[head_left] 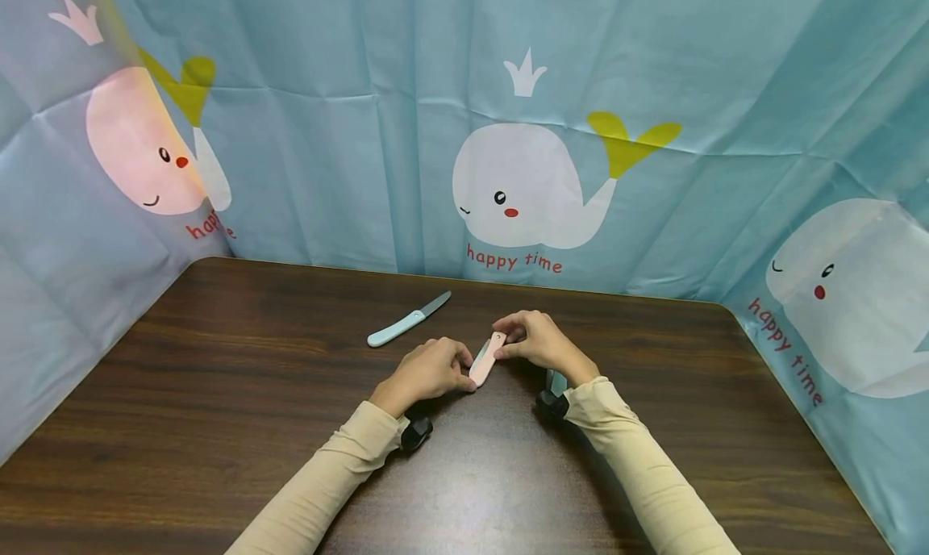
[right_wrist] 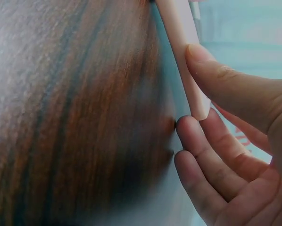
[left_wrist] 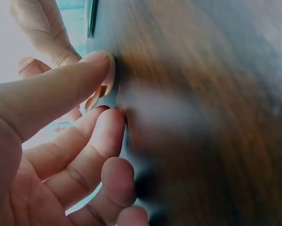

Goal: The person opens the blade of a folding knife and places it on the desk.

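A small folding knife with a pink handle [head_left: 491, 361] lies slantwise between the two hands near the middle of the table. Its pale blade [head_left: 480, 353] shows along the handle's left side, mostly folded in. My left hand [head_left: 430, 369] pinches the handle's near end between thumb and fingers. The far end, by the pivot, is held by my right hand [head_left: 540, 345]. In the right wrist view the thumb presses on the flat pink handle [right_wrist: 182, 59], with the fingertips under its end. Left-hand fingers hide most of the knife in the left wrist view.
A light blue folding knife [head_left: 406, 323] with its blade out lies to the left, beyond the left hand. A greenish object [head_left: 556, 381] shows partly behind the right wrist. A blue curtain [head_left: 327, 135] with whale prints hangs behind the dark wooden table [head_left: 218, 394].
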A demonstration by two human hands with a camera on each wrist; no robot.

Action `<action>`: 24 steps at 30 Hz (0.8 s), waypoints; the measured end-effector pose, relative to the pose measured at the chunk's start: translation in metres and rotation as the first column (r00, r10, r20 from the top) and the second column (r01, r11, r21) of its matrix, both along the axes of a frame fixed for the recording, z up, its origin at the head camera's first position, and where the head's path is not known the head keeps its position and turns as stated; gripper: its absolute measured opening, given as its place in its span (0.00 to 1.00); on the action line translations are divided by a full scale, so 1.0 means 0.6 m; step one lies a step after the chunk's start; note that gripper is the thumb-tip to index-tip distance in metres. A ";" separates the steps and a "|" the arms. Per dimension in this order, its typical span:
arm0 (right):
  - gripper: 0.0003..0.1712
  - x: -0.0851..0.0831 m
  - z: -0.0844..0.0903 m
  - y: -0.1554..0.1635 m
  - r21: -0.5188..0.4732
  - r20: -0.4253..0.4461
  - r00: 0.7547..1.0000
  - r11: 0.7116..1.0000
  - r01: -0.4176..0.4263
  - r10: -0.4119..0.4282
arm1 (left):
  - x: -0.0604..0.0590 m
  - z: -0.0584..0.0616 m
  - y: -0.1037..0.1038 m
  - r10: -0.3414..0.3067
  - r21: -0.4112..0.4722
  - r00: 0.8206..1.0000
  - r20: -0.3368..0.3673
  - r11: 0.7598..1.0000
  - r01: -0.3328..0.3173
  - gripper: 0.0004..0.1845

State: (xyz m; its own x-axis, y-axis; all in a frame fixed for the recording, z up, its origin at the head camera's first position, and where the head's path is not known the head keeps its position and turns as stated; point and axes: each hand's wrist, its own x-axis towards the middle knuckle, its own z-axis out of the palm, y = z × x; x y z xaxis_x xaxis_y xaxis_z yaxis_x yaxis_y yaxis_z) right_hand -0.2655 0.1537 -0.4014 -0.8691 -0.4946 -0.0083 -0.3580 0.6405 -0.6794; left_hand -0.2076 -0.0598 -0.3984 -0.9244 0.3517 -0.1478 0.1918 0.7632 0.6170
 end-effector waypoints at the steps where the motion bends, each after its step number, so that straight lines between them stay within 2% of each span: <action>1: 0.26 0.000 0.000 0.000 -0.001 0.000 1.000 1.000 -0.001 0.001 | 0.000 0.000 0.000 -0.004 0.002 1.000 0.002 1.000 0.004 0.16; 10: 0.24 0.004 -0.001 0.001 -0.017 -0.027 1.000 1.000 -0.002 0.002 | 0.001 -0.001 -0.001 0.003 0.014 1.000 0.025 1.000 -0.003 0.13; 18: 0.19 0.010 0.002 0.003 -0.122 0.065 0.997 0.992 0.041 -0.034 | 0.002 0.000 -0.003 0.013 0.062 0.999 0.032 0.998 -0.015 0.11; 24: 0.18 0.013 0.007 0.005 -0.170 0.072 0.997 0.984 0.053 -0.041 | 0.001 0.002 -0.006 0.029 0.095 0.999 0.041 0.995 -0.033 0.10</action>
State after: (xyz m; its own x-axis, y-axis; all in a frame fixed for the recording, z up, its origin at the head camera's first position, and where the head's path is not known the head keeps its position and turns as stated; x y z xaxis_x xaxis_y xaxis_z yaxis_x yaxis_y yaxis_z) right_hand -0.2580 0.1568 -0.3969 -0.8918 -0.4523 0.0128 -0.2791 0.5277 -0.8023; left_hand -0.2068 -0.0635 -0.3973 -0.9293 0.3370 -0.1511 0.1428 0.7053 0.6943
